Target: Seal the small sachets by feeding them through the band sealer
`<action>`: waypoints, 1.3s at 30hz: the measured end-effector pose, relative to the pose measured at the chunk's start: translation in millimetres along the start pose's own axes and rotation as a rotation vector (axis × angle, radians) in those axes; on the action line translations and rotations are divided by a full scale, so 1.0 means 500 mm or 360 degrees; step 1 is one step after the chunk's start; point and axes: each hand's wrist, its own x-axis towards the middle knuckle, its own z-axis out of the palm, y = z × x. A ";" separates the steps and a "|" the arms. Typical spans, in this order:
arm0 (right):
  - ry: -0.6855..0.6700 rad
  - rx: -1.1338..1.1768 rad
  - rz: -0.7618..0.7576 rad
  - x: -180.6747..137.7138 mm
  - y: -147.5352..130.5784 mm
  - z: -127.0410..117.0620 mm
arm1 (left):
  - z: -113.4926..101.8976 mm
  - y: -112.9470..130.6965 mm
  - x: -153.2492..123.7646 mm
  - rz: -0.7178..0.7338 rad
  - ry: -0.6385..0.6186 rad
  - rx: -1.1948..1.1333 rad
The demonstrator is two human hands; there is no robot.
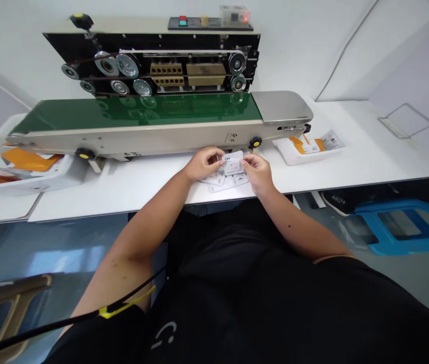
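Note:
A small white printed packet (232, 165) is held up between my two hands, just above the table. My left hand (206, 165) pinches its left edge between thumb and finger. On the opposite edge, my right hand (257, 171) grips it in the same way. Beneath it, several more white printed packets (220, 188) lie overlapping on the white table (149, 187) near its front edge. The print on them is too small to read.
Behind my hands stands a band sealing machine with a green conveyor belt (184, 111). At left, a white bin (47, 184) holds orange and white packets; a smaller white tray (294, 157) at right holds similar ones. A blue stool (389, 247) stands on the floor at right.

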 end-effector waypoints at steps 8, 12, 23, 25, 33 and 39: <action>0.0019 -0.0098 0.0031 -0.005 -0.004 0.001 | 0.003 0.014 -0.006 -0.0257 0.0026 -0.0254; 0.0047 -0.0106 0.0021 -0.006 -0.007 0.001 | 0.002 0.022 -0.006 -0.0269 0.0006 -0.0224; 0.0089 0.0008 0.0118 -0.005 -0.009 0.001 | 0.003 0.022 -0.002 -0.0366 -0.0078 -0.0354; 0.0098 0.0020 0.0136 -0.004 -0.008 0.000 | 0.002 0.024 -0.002 -0.0393 -0.0111 -0.0449; 0.0096 -0.0097 0.0004 -0.002 -0.002 -0.001 | 0.005 0.012 -0.003 -0.0369 -0.0097 -0.0548; -0.0017 -0.0089 -0.0233 -0.007 -0.018 -0.003 | -0.001 0.019 -0.001 -0.0326 0.0004 -0.0580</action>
